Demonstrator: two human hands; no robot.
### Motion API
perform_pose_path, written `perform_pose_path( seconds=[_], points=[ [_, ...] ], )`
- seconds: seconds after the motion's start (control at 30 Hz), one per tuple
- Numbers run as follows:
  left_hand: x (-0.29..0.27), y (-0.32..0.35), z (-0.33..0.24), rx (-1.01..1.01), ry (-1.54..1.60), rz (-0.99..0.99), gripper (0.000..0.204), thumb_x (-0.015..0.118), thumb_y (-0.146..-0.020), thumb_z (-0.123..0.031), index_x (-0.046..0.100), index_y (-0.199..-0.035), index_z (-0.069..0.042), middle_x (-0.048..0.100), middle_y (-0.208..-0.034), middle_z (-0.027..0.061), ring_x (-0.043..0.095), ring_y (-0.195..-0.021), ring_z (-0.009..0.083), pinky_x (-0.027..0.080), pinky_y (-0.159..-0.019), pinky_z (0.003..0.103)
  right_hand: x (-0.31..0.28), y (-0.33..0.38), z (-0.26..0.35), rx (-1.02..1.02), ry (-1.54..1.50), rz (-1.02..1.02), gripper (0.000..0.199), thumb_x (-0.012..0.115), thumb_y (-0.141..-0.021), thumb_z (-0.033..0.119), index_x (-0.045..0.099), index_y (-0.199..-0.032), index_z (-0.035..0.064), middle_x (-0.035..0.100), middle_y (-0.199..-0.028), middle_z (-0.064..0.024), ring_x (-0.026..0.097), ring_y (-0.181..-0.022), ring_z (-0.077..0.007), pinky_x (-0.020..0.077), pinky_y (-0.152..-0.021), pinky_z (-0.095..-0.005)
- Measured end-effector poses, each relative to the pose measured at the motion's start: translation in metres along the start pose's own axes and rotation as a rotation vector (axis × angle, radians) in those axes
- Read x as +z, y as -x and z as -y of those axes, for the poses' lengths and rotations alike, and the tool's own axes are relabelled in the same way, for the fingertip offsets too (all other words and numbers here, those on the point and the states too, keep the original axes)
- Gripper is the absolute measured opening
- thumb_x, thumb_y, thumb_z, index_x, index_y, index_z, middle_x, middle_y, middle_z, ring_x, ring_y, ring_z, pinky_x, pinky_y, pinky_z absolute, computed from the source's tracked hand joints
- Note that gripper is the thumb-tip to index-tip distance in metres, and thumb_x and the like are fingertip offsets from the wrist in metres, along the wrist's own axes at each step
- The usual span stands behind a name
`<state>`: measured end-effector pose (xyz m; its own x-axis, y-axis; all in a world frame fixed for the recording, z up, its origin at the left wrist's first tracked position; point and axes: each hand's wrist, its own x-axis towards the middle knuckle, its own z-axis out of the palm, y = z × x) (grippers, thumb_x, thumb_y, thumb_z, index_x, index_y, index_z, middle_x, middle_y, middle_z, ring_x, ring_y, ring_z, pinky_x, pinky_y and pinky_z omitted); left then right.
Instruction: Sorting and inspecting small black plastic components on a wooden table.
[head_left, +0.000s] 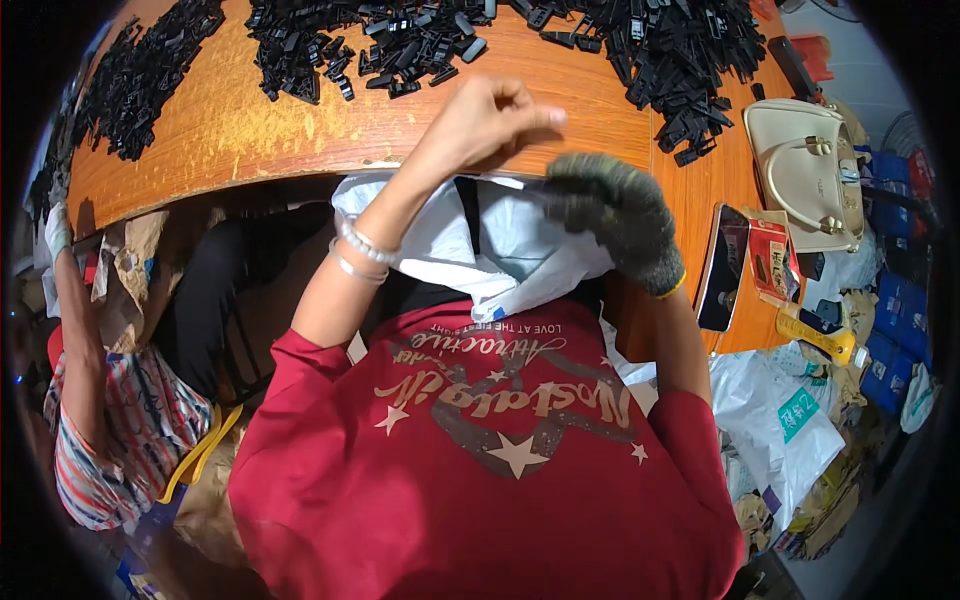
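My left hand (482,128), bare with bracelets at the wrist, is raised over the front edge of the wooden table (560,85). Its fingers are curled and the thumb points right; whatever they may pinch cannot be made out. My right hand (620,215) wears a dark knit glove and hovers at the right side of an opened white plastic bag (440,235). The gloved fingers are bent and smeared by motion. The bag lies across my lap below the table edge, its mouth facing up, with a black strip inside the opening.
Heaps of small black plastic parts (670,60) cover the table's far side, with another pile (150,75) at left. A phone (724,268), a red box (770,255) and a cream handbag (800,170) lie at right. A co-worker in a striped shirt (130,440) sits at left.
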<state>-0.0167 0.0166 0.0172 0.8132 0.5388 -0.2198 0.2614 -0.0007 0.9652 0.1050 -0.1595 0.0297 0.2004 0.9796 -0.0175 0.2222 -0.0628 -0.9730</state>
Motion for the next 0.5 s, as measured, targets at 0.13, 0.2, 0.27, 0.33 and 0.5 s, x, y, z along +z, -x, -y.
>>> perform_pose_path(
  seconds=[0.13,0.2,0.27,0.33,0.5],
  points=[
    [0.008,-0.053,0.010,0.528,-0.484,-0.412,0.026,0.068,-0.081,-0.018,0.062,-0.091,0.005,0.063,-0.074,0.0214,0.064,-0.069,0.0357,0.051,-0.064,0.041,-0.013,0.008,0.016,0.272,0.000,0.234,0.025,0.061,-0.090,0.013,0.064,-0.111,-0.0011,0.068,-0.101,-0.0089,0.063,-0.077,-0.0098,0.0522,-0.066,-0.0254],
    [0.011,-0.078,0.020,0.666,-0.604,-0.499,0.016,0.061,-0.081,-0.008,0.060,-0.093,0.003,0.063,-0.087,0.0271,0.063,-0.079,0.0415,0.050,-0.068,0.046,-0.015,0.016,0.003,0.218,-0.092,0.187,0.026,0.059,-0.092,0.015,0.063,-0.112,-0.0013,0.068,-0.100,-0.0078,0.063,-0.077,-0.0100,0.0518,-0.065,-0.0249],
    [0.012,-0.085,0.019,0.638,-0.681,-0.481,0.017,0.062,-0.082,-0.010,0.061,-0.094,0.003,0.064,-0.086,0.0246,0.063,-0.078,0.0401,0.050,-0.068,0.045,-0.018,0.017,0.001,0.170,-0.190,0.138,0.027,0.057,-0.093,0.016,0.062,-0.113,-0.0015,0.067,-0.100,-0.0068,0.063,-0.078,-0.0102,0.0514,-0.064,-0.0244],
    [0.012,-0.084,0.020,0.607,-0.779,-0.443,0.017,0.063,-0.084,-0.012,0.061,-0.094,0.001,0.064,-0.084,0.0217,0.063,-0.076,0.0389,0.049,-0.065,0.044,-0.022,0.014,0.003,0.226,-0.062,0.068,0.028,0.056,-0.095,0.018,0.061,-0.114,-0.0013,0.066,-0.099,-0.0049,0.063,-0.079,-0.0110,0.0513,-0.063,-0.0240],
    [0.024,-0.028,0.020,0.704,-0.770,-0.310,0.023,0.066,-0.083,-0.015,0.057,-0.102,-0.004,0.062,-0.084,0.0150,0.062,-0.072,0.0337,0.047,-0.057,0.040,-0.024,-0.015,-0.018,0.029,0.006,-0.268,0.033,0.060,-0.092,0.016,0.058,-0.118,-0.0031,0.064,-0.095,-0.0061,0.061,-0.078,-0.0100,0.0498,-0.059,-0.0235]
  ],
)
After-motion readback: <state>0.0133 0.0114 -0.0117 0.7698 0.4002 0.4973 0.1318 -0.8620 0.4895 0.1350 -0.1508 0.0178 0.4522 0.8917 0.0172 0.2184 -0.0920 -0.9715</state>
